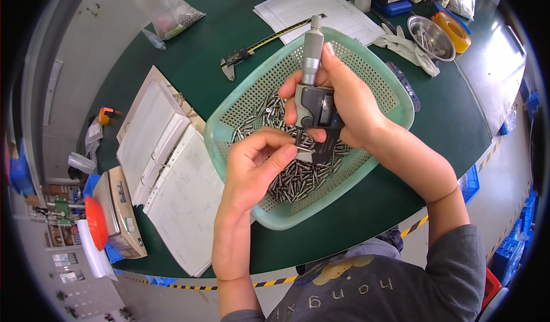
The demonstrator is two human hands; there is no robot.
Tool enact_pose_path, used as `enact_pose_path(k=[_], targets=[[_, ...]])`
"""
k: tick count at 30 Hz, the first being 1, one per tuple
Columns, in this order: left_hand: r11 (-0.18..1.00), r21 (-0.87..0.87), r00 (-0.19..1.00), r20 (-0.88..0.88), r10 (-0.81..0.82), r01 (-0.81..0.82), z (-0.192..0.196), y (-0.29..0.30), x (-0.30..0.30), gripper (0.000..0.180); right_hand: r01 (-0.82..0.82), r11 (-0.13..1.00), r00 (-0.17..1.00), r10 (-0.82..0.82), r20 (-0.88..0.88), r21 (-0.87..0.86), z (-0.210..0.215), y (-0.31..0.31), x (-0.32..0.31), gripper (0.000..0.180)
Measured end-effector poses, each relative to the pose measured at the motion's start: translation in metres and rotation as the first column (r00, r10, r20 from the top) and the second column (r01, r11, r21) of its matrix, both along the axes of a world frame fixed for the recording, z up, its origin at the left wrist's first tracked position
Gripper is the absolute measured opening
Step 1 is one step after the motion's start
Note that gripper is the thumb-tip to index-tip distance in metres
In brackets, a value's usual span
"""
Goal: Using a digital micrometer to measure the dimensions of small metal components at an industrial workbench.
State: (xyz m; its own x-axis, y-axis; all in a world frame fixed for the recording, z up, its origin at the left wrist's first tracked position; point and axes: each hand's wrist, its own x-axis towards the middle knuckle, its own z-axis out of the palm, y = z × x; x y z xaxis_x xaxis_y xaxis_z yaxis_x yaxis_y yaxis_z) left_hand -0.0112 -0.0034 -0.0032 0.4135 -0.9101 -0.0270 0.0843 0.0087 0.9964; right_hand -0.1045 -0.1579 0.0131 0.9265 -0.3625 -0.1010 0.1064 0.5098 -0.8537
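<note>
My right hand [356, 101] is wrapped round a digital micrometer [312, 50], its thimble pointing away from me and its frame toward me. The thumb lies along the thimble. My left hand [255, 164] pinches a small metal pin [303, 149] between thumb and fingertips, at the gap of the micrometer's jaws. Whether the jaws touch the pin cannot be made out. Both hands are above a light green perforated plastic basket [275, 220]. Inside it lies a heap of small metal pins [301, 182], partly hidden by my hands and the micrometer.
Beyond the basket lie a caliper [243, 54], printed sheets [298, 4], white gloves [409, 53] and a metal bowl [431, 37]. At the left are an open ring binder [186, 190], a weighing scale [123, 213] and a red dish [96, 223]. A plastic bag [169, 13] stands at the far left.
</note>
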Motion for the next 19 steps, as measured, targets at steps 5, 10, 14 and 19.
enact_pose_path(k=[5,10,14,19], targets=[[0.999,-0.011,0.997,-0.061,0.037,-0.038,-0.002,0.000,-0.001,0.013,0.008,1.000,1.000,-0.008,0.009,0.014,0.000,0.000,-0.001,0.068],[1.000,-0.012,0.993,-0.120,0.019,-0.020,-0.002,-0.002,-0.001,0.017,0.013,0.995,1.000,-0.015,0.015,0.095,0.003,-0.001,-0.003,0.066],[1.000,-0.018,0.993,-0.115,-0.013,0.011,-0.001,-0.001,-0.001,0.019,0.006,1.000,1.000,-0.006,0.023,0.003,0.003,-0.001,-0.003,0.065],[0.997,0.070,0.972,0.231,-0.043,0.028,0.010,0.009,0.013,0.029,0.000,1.000,1.000,0.000,0.004,0.019,0.004,-0.001,-0.003,0.064]])
